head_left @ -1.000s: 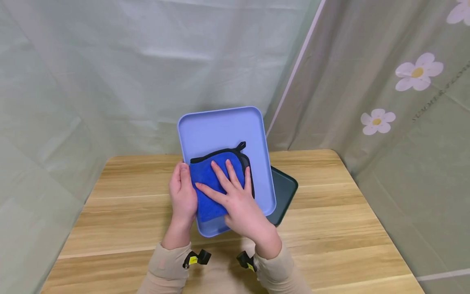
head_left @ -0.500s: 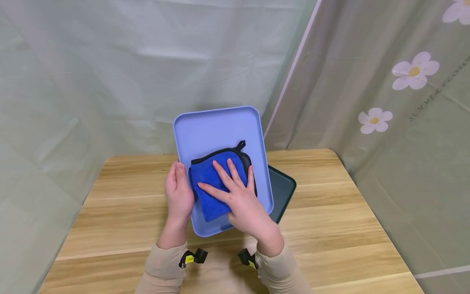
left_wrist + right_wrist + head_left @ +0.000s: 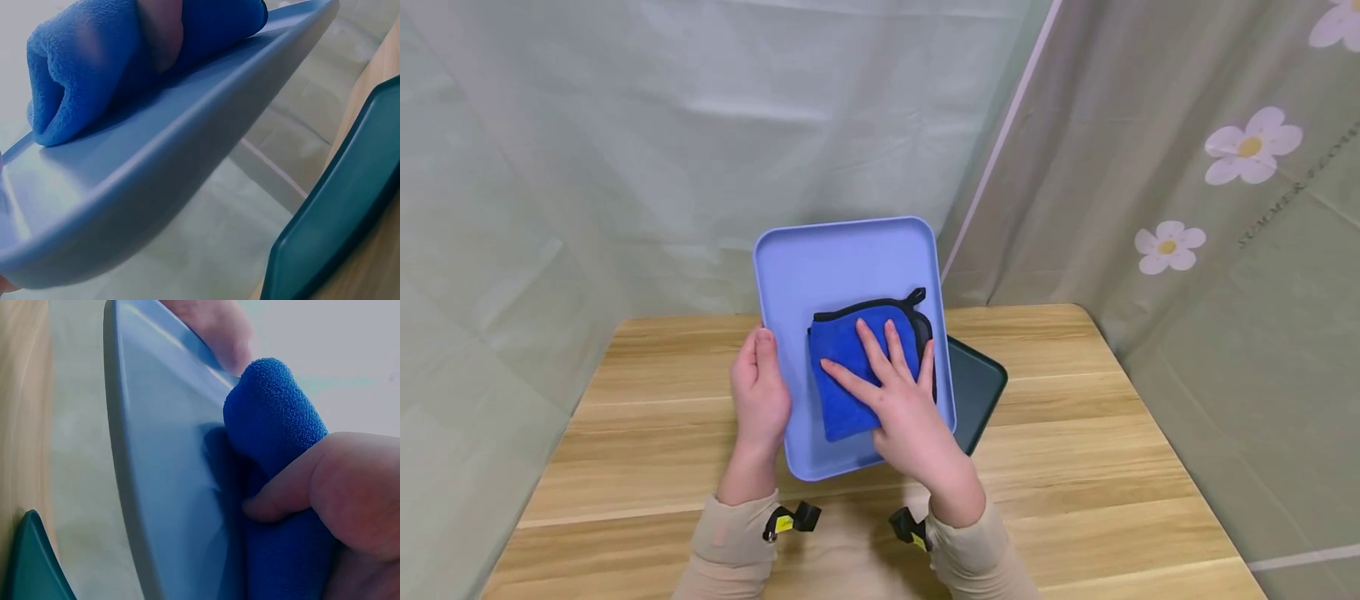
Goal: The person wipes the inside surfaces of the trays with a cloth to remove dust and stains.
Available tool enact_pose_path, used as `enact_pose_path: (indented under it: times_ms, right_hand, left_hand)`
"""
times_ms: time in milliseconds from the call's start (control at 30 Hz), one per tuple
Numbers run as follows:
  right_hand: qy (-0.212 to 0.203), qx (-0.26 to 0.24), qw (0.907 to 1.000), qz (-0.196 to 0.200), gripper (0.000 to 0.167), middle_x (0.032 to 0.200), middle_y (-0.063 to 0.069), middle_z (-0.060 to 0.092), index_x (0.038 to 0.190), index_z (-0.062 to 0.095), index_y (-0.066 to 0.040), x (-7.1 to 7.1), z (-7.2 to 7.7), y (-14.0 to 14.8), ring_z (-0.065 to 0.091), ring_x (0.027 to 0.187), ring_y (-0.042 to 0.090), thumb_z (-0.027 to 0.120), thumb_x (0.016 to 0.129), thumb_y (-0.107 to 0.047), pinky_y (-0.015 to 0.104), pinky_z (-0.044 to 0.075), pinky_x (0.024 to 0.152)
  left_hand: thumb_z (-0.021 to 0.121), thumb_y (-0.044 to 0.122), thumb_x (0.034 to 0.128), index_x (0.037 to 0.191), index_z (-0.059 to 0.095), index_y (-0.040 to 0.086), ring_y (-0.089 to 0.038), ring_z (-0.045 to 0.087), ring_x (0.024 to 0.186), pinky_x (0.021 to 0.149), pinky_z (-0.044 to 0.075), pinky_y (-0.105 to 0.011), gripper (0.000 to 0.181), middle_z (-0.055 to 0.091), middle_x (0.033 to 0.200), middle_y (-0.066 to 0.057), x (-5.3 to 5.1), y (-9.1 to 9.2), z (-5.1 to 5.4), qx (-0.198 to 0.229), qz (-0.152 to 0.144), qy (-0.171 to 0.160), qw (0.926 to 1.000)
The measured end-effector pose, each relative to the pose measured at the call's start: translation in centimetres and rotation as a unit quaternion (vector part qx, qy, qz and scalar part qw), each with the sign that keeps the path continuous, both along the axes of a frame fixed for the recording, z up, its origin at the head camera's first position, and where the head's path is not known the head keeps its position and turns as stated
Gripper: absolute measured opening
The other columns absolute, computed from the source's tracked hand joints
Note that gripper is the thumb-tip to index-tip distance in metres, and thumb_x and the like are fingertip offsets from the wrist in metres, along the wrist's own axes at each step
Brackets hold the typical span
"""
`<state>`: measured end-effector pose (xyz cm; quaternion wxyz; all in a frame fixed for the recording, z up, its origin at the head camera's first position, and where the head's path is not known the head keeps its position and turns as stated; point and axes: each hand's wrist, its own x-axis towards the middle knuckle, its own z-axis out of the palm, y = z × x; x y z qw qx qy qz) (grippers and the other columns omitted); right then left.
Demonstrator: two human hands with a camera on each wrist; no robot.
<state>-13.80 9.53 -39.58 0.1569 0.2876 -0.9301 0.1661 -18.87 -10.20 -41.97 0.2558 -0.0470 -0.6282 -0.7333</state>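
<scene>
A light blue-purple tray (image 3: 842,262) is held up above the table, tilted towards me. My left hand (image 3: 762,404) grips its left rim, thumb over the edge and fingers out of sight behind. On the tray lies a folded blue cloth (image 3: 841,404) with black edging and a small black loop. My right hand (image 3: 904,415) presses on the cloth with its fingers spread and straight. Seen from the right wrist, the right thumb (image 3: 284,487) lies against the thick folds of the cloth (image 3: 275,412).
A dark green tray (image 3: 979,387) lies on the wooden table (image 3: 1075,467), partly hidden behind the raised tray. Pale curtains (image 3: 700,150) surround the table at the back and sides, with white flowers (image 3: 1253,147) on the right one.
My right hand has slid right across the tray along with the cloth. The left hand and the tray have shifted slightly left, and more bare tray shows beside the left thumb.
</scene>
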Motion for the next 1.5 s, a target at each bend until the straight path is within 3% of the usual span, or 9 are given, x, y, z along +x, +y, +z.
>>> enact_pose_path:
  times_ms: [200,467,633,867,1067,1267,1500]
  right_hand:
    - [-0.026,-0.018,0.9994,-0.016,0.121,0.179,-0.001,-0.008,0.164,0.043,-0.04,0.0,0.1,0.4,-0.015,0.162,0.034,0.07,0.066,0.025,0.077,-0.016,0.116]
    - [-0.039,-0.019,0.9989,-0.019,0.12,0.179,0.002,-0.007,0.165,0.041,-0.039,0.1,-0.1,0.7,-0.014,0.161,0.036,0.068,0.068,0.026,0.073,-0.009,0.12]
    - [-0.05,-0.005,0.9987,-0.012,0.118,0.179,0.003,-0.01,0.167,0.037,-0.038,0.3,-0.2,0.4,-0.015,0.161,0.039,0.064,0.071,0.026,0.072,-0.006,0.121]
    - [-0.05,0.007,0.9987,-0.001,0.12,0.179,0.004,-0.009,0.167,0.036,-0.039,0.5,-0.2,0.0,-0.014,0.161,0.04,0.065,0.071,0.027,0.073,-0.005,0.121]
    - [-0.061,0.026,0.9977,0.016,0.121,0.179,0.002,-0.011,0.166,0.036,-0.041,0.8,-0.1,-0.6,-0.014,0.161,0.039,0.07,0.071,0.024,0.073,-0.003,0.122]
    - [-0.059,0.056,0.9957,0.045,0.12,0.179,0.003,-0.009,0.167,0.035,-0.041,1.4,-0.2,-1.5,-0.012,0.161,0.039,0.075,0.072,0.019,0.073,0.002,0.122]
    - [-0.059,0.068,0.9945,0.054,0.116,0.178,0.002,-0.01,0.167,0.035,-0.041,1.7,-0.2,-1.9,-0.014,0.161,0.038,0.075,0.074,0.018,0.072,0.002,0.123]
  left_hand:
    - [0.042,0.031,0.1174,0.097,0.056,-0.012,-0.019,0.052,0.073,0.065,0.044,-0.026,0.049,0.041,0.075,-0.004,-0.1,0.0,0.1,-0.005,-0.004,0.002,1.0]
    - [0.043,0.029,0.1175,0.086,0.047,-0.011,-0.018,0.045,0.065,0.059,0.038,-0.025,0.051,0.036,0.071,-0.003,-0.2,0.1,-0.1,0.002,-0.008,0.002,1.0]
    - [0.043,0.03,0.1174,0.091,0.051,-0.013,-0.018,0.05,0.07,0.063,0.043,-0.025,0.051,0.041,0.074,-0.004,-0.1,0.1,0.0,0.011,-0.014,0.002,0.9998]
    - [0.043,0.029,0.1174,0.109,0.062,-0.012,-0.018,0.06,0.085,0.075,0.051,-0.026,0.047,0.058,0.089,-0.007,0.0,0.0,-0.1,0.029,-0.018,0.003,0.9994]
    - [0.043,0.03,0.1173,0.109,0.061,-0.014,-0.016,0.059,0.079,0.069,0.051,-0.025,0.048,0.058,0.087,-0.005,0.1,0.0,0.0,0.042,-0.032,0.009,0.9986]
    - [0.043,0.03,0.1173,0.119,0.062,-0.014,-0.021,0.06,0.095,0.083,0.052,-0.028,0.048,0.063,0.097,-0.006,0.1,0.0,0.0,0.046,-0.048,0.012,0.9977]
    - [0.044,0.031,0.117,0.118,0.062,-0.015,-0.023,0.058,0.096,0.085,0.049,-0.028,0.049,0.059,0.094,-0.007,0.2,0.1,0.0,0.048,-0.049,0.014,0.9975]
